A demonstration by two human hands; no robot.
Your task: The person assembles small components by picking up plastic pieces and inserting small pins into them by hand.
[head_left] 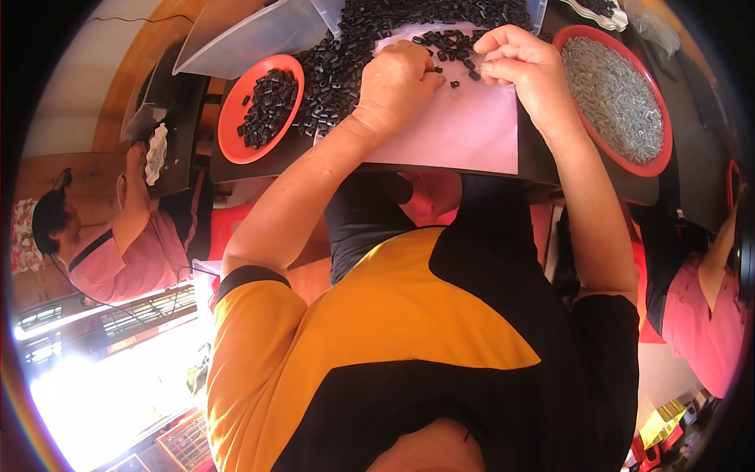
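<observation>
My left hand [397, 82] rests over a pale pink sheet [464, 134], its fingers curled in a pinch beside a small black part [437, 70]. What its fingertips hold, if anything, I cannot make out. My right hand [523, 63] is above the sheet's right side, thumb and forefinger closed together. A small clear piece seems to be at its fingertips, too small to name. Between both hands lies a loose cluster of short black tubular parts [450, 46]. One more black part [455, 84] lies alone nearer me.
To the left stands a red bowl [228, 135] of black parts. A larger heap of black parts [346, 71] spills from a clear plastic bin [236, 39]. At right, a red bowl [664, 130] holds many clear small pieces. A person in pink [141, 263] sits at left, another [704, 322] at right.
</observation>
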